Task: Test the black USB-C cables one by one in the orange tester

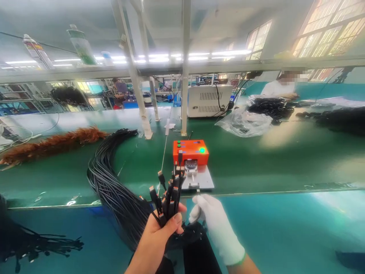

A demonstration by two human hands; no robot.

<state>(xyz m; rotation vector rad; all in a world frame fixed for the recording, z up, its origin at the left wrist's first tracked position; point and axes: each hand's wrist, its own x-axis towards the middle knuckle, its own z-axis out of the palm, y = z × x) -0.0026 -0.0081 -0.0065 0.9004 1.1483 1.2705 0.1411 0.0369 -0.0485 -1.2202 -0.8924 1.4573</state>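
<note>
My bare left hand [164, 230] is wrapped round a bunch of black USB cables [169, 196], their plugs pointing up with orange showing in the tips. In a white glove, my right hand [209, 215] pinches one cable plug [198, 193] at the front of a small metal fixture [194, 185]. The fixture stands on a metal plate before an orange tester box [190, 150] with a round dial gauge [191, 164] and a lit green light. Whether the plug sits inside the fixture I cannot tell. Loose cable ends hang below my hands, partly hidden.
A thick bundle of black cables [107, 167] lies on the green table [256, 163] and drops over its front edge. Brown-orange strands [54, 142] lie at left. Behind are shelf posts [184, 76], a white vented box [209, 99], a plastic bag [246, 122] and a seated person [278, 89].
</note>
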